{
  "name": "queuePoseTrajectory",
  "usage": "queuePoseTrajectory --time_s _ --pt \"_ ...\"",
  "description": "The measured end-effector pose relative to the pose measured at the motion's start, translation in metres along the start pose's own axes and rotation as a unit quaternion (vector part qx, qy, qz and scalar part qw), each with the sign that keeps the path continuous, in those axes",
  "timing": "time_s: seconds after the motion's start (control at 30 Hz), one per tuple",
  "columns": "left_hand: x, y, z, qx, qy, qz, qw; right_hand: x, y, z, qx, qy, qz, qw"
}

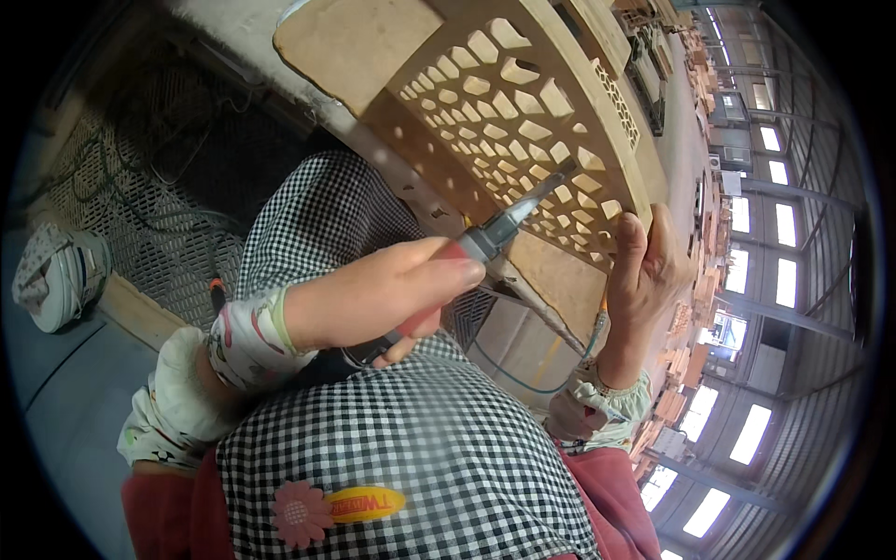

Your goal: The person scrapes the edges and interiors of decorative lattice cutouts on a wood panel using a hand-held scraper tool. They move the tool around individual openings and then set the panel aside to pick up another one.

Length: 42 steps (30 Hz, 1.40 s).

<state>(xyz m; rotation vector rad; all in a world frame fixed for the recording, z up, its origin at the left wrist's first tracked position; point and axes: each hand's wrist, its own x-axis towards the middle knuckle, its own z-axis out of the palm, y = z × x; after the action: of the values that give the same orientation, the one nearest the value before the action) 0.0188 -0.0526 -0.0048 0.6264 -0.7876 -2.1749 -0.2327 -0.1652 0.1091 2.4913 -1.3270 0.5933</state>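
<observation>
My left hand [392,289] is closed around the red and grey body of a handheld rotary tool [490,233]. Its narrow shaft points up and right, with the dark tip over the holes of a wooden panel [583,103]. Whether the tip touches the wood I cannot tell. The panel is tan and curved, pierced with many angular holes that shrink toward its left side. My right hand [646,266] grips the panel's lower right corner, thumb on the near side; its other fingers are partly hidden behind the edge.
A worn board [359,47] lies on the bench beyond my lap. Below the panel hangs a teal hose [523,385]. To the left are a perforated metal floor [121,201] with cables and a cloth-wrapped bundle [58,275]. Stacked wooden pieces [677,373] line the right side.
</observation>
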Motion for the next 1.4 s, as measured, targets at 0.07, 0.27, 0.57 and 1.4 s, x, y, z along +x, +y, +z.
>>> queuePoseTrajectory --time_s 0.07,0.27,0.57,1.4 --pt "0.001 0.005 0.002 0.019 0.001 0.011 1.000 0.001 -0.002 0.001 0.010 0.009 0.009 1.000" --pt "0.012 0.018 0.002 0.058 0.010 0.033 0.998 0.000 -0.004 -0.001 0.019 -0.008 0.035 0.999" --pt "-0.028 -0.007 -0.001 0.288 0.211 0.033 0.934 0.003 -0.012 -0.001 0.050 -0.007 0.071 0.996" --pt "0.008 0.005 0.018 0.454 0.283 0.017 0.845 0.001 -0.009 -0.002 -0.013 0.001 0.035 0.999"
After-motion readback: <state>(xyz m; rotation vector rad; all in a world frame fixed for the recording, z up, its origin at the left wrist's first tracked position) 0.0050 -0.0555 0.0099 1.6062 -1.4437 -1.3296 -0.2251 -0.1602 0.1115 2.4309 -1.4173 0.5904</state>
